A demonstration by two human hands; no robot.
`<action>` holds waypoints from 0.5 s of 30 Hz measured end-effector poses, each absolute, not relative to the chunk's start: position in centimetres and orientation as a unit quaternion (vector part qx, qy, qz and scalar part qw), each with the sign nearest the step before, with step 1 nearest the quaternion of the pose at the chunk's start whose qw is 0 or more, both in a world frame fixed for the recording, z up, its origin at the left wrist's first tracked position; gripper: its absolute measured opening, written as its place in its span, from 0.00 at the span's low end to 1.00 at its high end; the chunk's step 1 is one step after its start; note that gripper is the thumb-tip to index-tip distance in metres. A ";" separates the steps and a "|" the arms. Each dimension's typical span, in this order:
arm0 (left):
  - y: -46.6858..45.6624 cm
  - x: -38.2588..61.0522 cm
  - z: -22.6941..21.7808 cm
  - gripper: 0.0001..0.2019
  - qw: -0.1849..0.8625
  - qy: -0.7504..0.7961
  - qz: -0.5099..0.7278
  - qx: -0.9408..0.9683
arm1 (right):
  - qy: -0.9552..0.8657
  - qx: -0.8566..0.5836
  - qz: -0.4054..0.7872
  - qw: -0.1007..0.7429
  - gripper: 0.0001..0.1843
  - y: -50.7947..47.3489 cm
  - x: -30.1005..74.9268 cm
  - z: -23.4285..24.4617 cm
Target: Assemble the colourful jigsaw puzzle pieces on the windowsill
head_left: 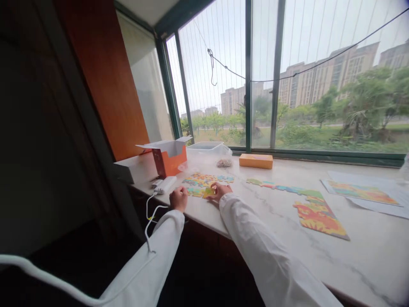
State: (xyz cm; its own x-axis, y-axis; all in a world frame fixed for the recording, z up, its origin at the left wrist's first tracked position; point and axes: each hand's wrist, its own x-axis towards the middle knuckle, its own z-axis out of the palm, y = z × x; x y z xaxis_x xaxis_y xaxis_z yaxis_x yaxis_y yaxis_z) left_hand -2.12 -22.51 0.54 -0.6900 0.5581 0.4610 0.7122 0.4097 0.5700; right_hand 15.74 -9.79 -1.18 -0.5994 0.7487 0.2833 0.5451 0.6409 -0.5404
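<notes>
Your left hand point(178, 199) was curled up tight in a fist, just above the sill. You could not tell if it had anything inside. Your right hand point(220, 191) was close beside it, and its fingers point(214, 186) were grasping a yellow-green puzzle piece point(208, 192).

That piece was between your hands, right by a messy bunch of puzzle pieces point(204, 181) on a white marble window sill point(367, 260). You wore white sleeves point(265, 251).

To the right lay a long row of pieces point(284, 187), and past it was a joined part of the puzzle point(319, 219) in red, orange and yellow. Farther right, a puzzle picture point(361, 192) lay on white paper point(373, 207).

Behind the pieces stood an open orange box point(169, 160), a clear plastic tub point(204, 148), and a flat orange box point(256, 161). A white power bank point(164, 184) lay near your left hand, with a white cable point(150, 209) hanging down from it.
</notes>
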 end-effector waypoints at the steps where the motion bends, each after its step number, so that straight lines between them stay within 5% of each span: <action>1: -22.6 -2.1 0.4 0.14 0.098 -0.835 -0.390 -0.375 | -0.871 -0.373 0.203 0.247 0.31 -9.8 15.8 -1.3; 15: -22.9 -1.8 -0.4 0.16 0.089 -0.827 -0.406 -0.379 | -0.877 -0.380 0.158 0.247 0.26 -8.6 15.4 -3.4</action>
